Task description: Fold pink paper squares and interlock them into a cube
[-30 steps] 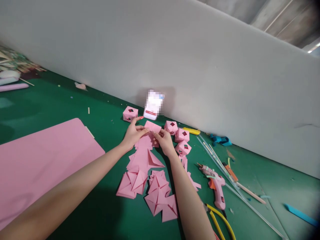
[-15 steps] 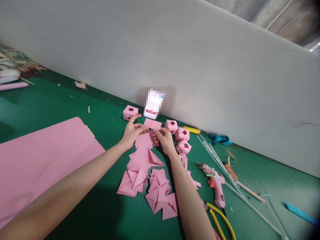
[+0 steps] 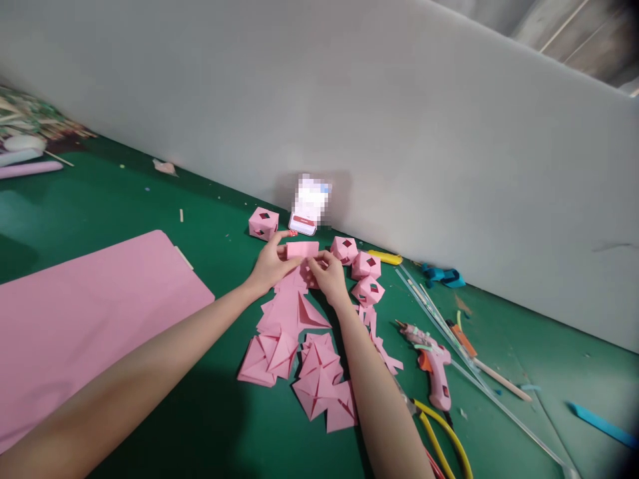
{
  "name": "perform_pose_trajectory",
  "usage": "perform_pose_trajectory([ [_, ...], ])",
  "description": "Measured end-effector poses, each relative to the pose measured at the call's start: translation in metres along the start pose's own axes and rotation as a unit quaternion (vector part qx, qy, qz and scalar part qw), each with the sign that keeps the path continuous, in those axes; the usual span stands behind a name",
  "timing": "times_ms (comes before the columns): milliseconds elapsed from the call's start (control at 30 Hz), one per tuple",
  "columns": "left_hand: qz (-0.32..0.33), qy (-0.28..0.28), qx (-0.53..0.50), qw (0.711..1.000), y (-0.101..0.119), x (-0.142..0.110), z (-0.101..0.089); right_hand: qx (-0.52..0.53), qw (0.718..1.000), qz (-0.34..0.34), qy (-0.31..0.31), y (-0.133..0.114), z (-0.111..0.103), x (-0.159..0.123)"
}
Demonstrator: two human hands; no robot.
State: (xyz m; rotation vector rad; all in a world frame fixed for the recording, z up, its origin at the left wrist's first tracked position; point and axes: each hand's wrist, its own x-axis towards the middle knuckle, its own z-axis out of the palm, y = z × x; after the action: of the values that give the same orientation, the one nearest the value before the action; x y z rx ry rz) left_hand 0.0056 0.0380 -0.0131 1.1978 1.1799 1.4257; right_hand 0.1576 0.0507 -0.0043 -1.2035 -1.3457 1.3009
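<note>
A small folded piece of pink paper (image 3: 302, 250) is held up between my two hands. My left hand (image 3: 271, 267) pinches its left side, thumb in front and fingers behind. At its lower right edge, the fingers of my right hand (image 3: 327, 274) are closed on it. Under and below the hands lie flat pink paper pieces (image 3: 282, 313), partly covered. Nearer to me are creased paper squares (image 3: 317, 379). Pink paper cubes with diamond-shaped holes stand beside the hands: one cube (image 3: 263, 223) at the left, several more (image 3: 366, 265) at the right.
A lit phone (image 3: 309, 206) leans on the grey wall. Large pink sheets (image 3: 100, 319) lie at left. At right are a pink glue gun (image 3: 432, 362), clear glue sticks (image 3: 444, 339), yellow-handled pliers (image 3: 442, 432), a yellow cutter (image 3: 384, 257) and blue scraps (image 3: 443, 275).
The paper in my hands has turned from a creased, tilted shape to a flatter, narrower strip. My left thumb has moved across its front. The view has shifted slightly.
</note>
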Motion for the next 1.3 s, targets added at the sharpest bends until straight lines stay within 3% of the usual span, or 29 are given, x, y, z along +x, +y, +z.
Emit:
perform_pose_trajectory([
  [233,0.049,0.031,0.069,0.996,-0.0006,-0.002,0.0015,-0.019,0.998,0.013,0.063,0.0028,0.0026,0.0044],
  [367,0.053,0.061,0.049,0.996,0.0027,-0.0017,0.0012,0.014,0.995,0.007,0.102,0.0078,0.0003,0.0083],
  [567,-0.002,0.024,-0.024,0.999,0.0036,-0.0001,0.0008,0.048,0.999,0.003,0.018,0.0028,-0.0032,0.006],
  [700,0.01,-0.011,0.007,1.0,-0.0006,0.0007,-0.0013,0.023,0.999,-0.005,-0.025,0.0015,-0.0044,0.0039],
  [1067,0.026,-0.024,0.047,0.998,-0.0033,0.0014,-0.0013,0.003,0.999,-0.029,-0.023,0.0006,-0.0051,0.0004],
  [1300,0.035,0.019,0.097,0.995,0.0006,0.0001,-0.0001,0.03,0.999,-0.016,-0.019,0.0011,-0.0038,-0.0004],
])
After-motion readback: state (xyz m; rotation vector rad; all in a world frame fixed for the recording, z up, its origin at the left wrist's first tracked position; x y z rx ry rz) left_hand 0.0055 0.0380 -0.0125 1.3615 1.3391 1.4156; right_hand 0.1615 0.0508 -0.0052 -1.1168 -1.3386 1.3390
